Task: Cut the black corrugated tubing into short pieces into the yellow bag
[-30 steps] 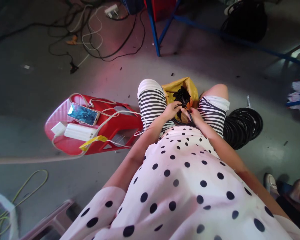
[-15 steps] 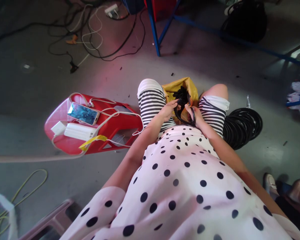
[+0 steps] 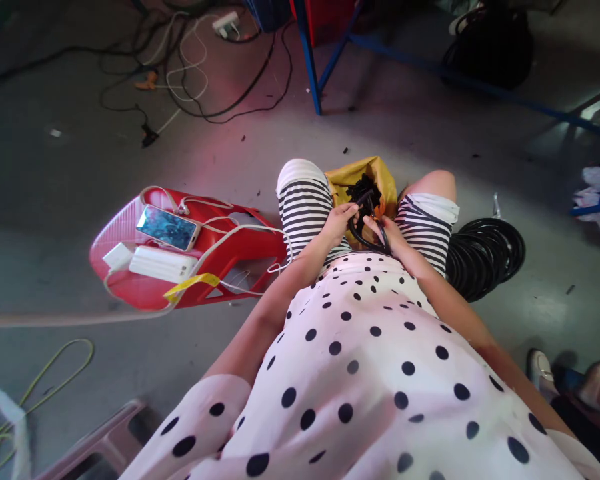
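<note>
One grip, left hand (image 3: 342, 221), pinched black tubing (image 3: 363, 242) near the yellow bag (image 3: 341, 179); that of the right hand (image 3: 389, 232) was unclear.

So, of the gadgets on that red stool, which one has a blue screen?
The phone, lying face up; the long white block and the small square white block near it show no blue.

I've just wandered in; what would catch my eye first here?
Probably the white polka-dot top filling the lower middle. Next, the bright red stool at the left, bearing a phone. Between the striped trouser legs, the right hand holds a black loop, the left hand beside it, near a yellow bag.
</note>
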The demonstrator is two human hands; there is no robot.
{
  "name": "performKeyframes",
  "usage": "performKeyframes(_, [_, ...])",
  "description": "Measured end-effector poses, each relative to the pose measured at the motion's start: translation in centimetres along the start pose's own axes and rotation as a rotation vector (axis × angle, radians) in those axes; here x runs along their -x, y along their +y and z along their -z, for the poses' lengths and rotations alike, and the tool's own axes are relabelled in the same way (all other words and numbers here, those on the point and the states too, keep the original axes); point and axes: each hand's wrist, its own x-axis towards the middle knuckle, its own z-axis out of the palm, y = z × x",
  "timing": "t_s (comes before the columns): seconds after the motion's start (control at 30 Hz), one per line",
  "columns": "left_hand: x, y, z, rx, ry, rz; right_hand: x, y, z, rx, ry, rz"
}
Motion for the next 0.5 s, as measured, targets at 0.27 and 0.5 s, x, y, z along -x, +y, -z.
performKeyframes(0.27, [0.4, -0.2, -0.4, -0.108, 0.012, -0.093, 0.5, -1.2, 0.3, -0.146, -0.071, -0.088])
performKeyframes(0.5, [-0.1, -1.1, -0.1, -0.282, 0.050, -0.186, 0.7, -1.6, 0.1, -0.121, -0.077, -0.093])
